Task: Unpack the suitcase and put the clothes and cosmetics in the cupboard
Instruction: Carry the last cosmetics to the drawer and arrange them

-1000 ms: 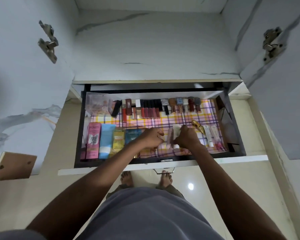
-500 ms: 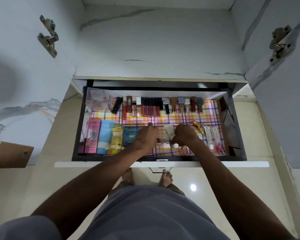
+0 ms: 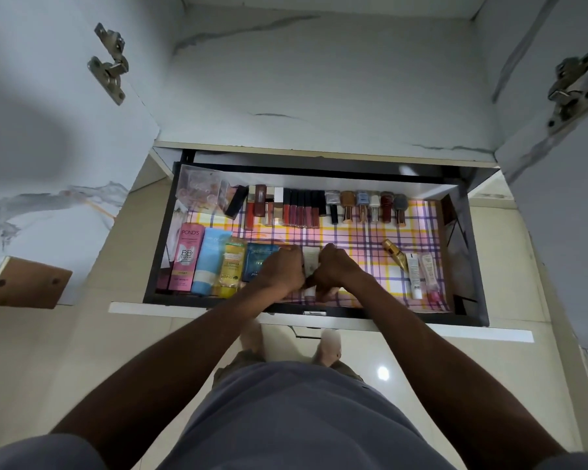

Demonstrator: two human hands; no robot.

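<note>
Pink "POND'S BB" box (image 3: 186, 256), perhaps a Garnier yellow tube (image 3: 231, 269) beside blue tube (image 3: 210, 260).

Both arms reach fwd & down, bare forearms converging. L hand (image 3: 283, 270) and R hand (image 3: 333, 270) sit close side by side, knuckles up, fingers curled under. Grip state hidden. Bare feet (image 3: 330, 347) visible below, torso in grey top.

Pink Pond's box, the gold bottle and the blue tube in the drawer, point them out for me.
Pink Pond's box (image 3: 186, 257): head view, on its printed front face.
Gold bottle (image 3: 395, 254): head view, on its body.
Blue tube (image 3: 209, 259): head view, on its middle.
</note>
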